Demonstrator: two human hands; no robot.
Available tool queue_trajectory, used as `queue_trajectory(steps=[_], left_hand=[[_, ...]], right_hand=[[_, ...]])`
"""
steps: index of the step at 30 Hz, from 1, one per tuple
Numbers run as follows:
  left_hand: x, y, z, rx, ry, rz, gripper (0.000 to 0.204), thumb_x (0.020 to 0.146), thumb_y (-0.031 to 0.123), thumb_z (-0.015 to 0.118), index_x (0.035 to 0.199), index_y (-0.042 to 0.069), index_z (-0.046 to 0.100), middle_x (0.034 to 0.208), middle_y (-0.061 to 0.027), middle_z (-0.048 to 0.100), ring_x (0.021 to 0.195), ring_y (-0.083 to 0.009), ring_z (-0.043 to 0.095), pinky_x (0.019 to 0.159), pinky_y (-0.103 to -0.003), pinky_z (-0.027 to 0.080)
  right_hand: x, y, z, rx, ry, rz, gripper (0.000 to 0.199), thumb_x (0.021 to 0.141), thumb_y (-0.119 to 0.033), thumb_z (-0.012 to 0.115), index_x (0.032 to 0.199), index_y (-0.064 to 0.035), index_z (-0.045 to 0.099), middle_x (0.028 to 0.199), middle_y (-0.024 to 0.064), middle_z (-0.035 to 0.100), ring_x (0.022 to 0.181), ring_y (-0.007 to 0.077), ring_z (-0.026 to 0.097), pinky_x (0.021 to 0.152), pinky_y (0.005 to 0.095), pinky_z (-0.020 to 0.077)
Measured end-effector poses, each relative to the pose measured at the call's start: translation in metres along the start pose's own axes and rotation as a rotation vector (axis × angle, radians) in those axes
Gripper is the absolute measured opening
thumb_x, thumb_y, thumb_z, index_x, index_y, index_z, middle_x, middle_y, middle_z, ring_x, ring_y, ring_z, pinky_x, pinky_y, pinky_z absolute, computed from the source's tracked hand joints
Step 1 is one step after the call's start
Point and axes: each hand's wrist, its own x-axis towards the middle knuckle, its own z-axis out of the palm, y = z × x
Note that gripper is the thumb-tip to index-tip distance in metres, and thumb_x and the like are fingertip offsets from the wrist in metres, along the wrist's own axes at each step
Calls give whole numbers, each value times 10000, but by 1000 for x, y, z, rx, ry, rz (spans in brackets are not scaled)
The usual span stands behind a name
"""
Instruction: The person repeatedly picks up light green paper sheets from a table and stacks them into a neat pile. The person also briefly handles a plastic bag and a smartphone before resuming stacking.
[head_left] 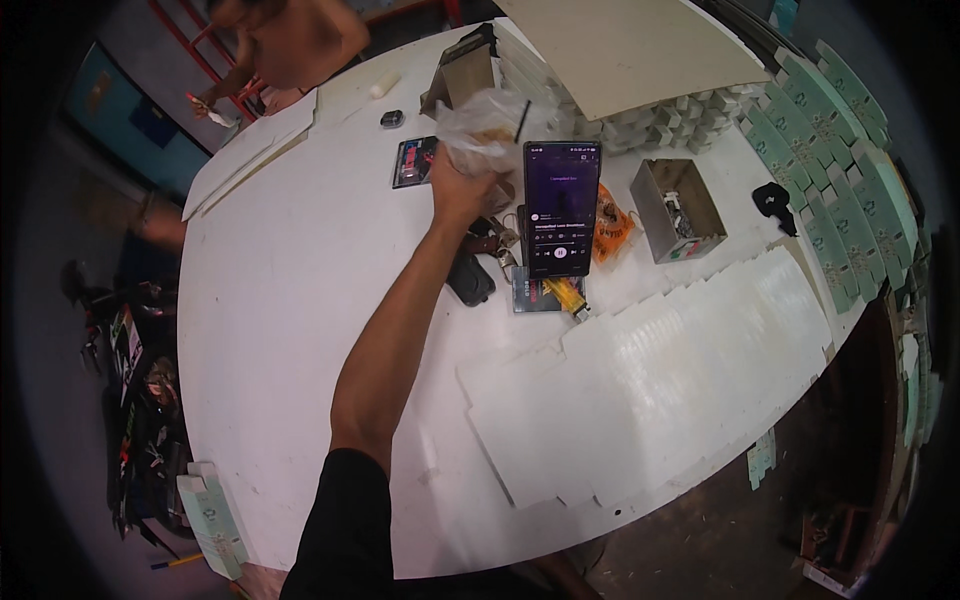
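My left hand (465,190) is stretched over the white table, its fingers closed round the lower part of a clear plastic bag (487,120). Something brownish shows through the bag, and a dark straw (523,120) sticks up from it. Just right of the hand a phone (560,210) stands upright with its screen lit. Beneath the wrist lie a black pouch-like object (470,280) and some keys (505,255). A dark flat pack (412,162) rests to the hand's left. My right hand is out of the picture.
An orange packet (611,228) and an open grey box (678,212) lie right of the phone. A yellow lighter (568,297) is before it. White card sheets (650,380) spread at the near right; green cartons (840,190) stack along the right edge. Another person (300,45) works at the far left.
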Motion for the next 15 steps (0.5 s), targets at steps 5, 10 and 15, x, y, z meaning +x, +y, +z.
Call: queue_trajectory(steps=[5, 10, 15], left_hand=[[10, 62, -29, 14, 76, 70, 640, 736, 130, 948, 1249, -22, 596, 1176, -133, 723, 1062, -220, 709, 942, -363, 582], [-22, 149, -96, 48, -33, 205, 719, 751, 163, 933, 1319, -63, 554, 1210, -148, 713, 1102, -248, 705, 983, -389, 568], [-139, 159, -197, 102, -135, 280, 668, 870, 245, 841, 1394, -27, 528, 1357, -168, 641, 1219, -271, 660, 1052, -447, 537]], right_hand=[[0, 5, 6, -30, 44, 0, 470, 903, -225, 768, 1316, -25, 665, 1277, 235, 697, 1229, 418, 645, 1058, 481, 498], [-7, 13, 16, -63, 101, -30, 466, 900, -215, 766, 1313, -24, 666, 1277, 232, 697, 1230, 415, 645, 1060, 480, 497], [-24, 23, 30, -109, 159, -96, 462, 898, -206, 765, 1310, -23, 667, 1277, 229, 698, 1232, 412, 645, 1061, 479, 496]])
